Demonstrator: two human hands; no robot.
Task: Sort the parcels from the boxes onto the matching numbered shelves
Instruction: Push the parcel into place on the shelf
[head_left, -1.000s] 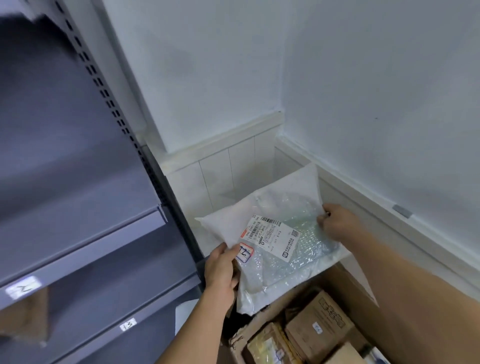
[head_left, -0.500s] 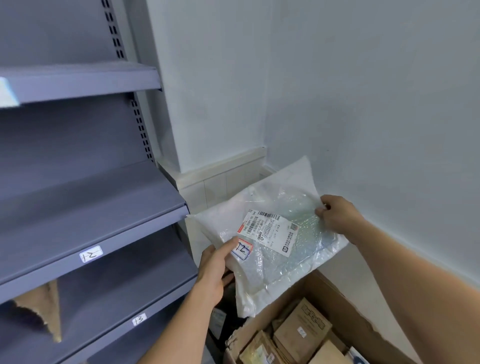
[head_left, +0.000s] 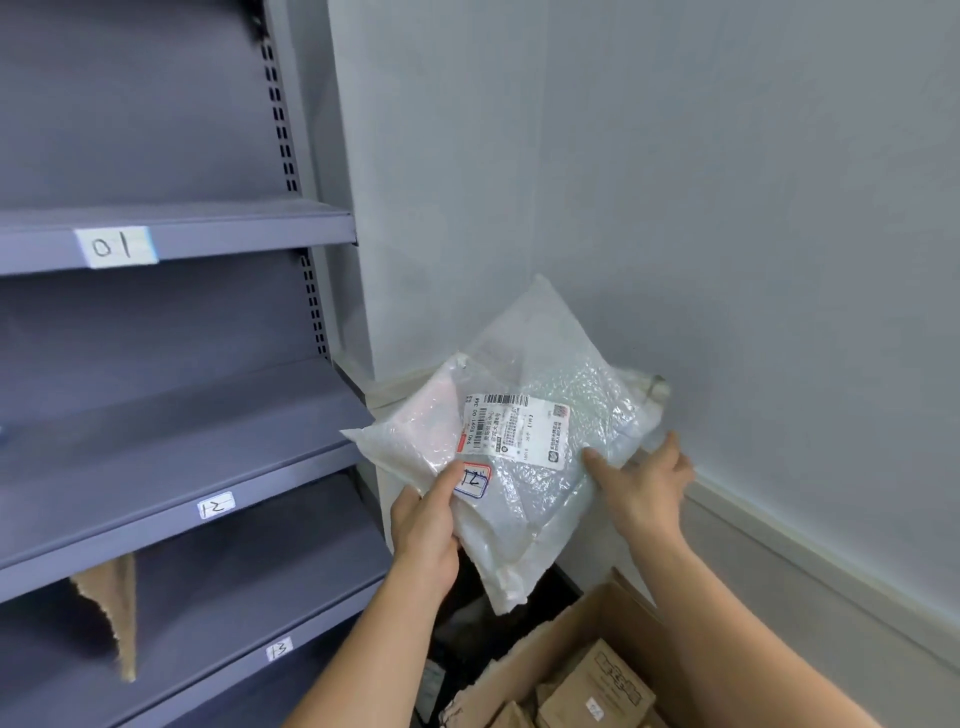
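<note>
Two hands hold one parcel, a bubble-wrap bag, in the air between the shelves and the wall, up and left of the open box. The left hand grips its lower left edge, thumb on top beside one small sticker marked 12. The right hand has left the far edge it pinched half a second ago and now holds the lower right side, thumb on top, fingers underneath. The parcel has turned, one corner now pointing up. One white shipping label faces up. Three shelves carry one tag each: 01, 12 and 13; the 01 tag has newly come into view. One torn brown piece stands between the 12 and 13 shelves. Several small brown cartons lie in the box.
</note>
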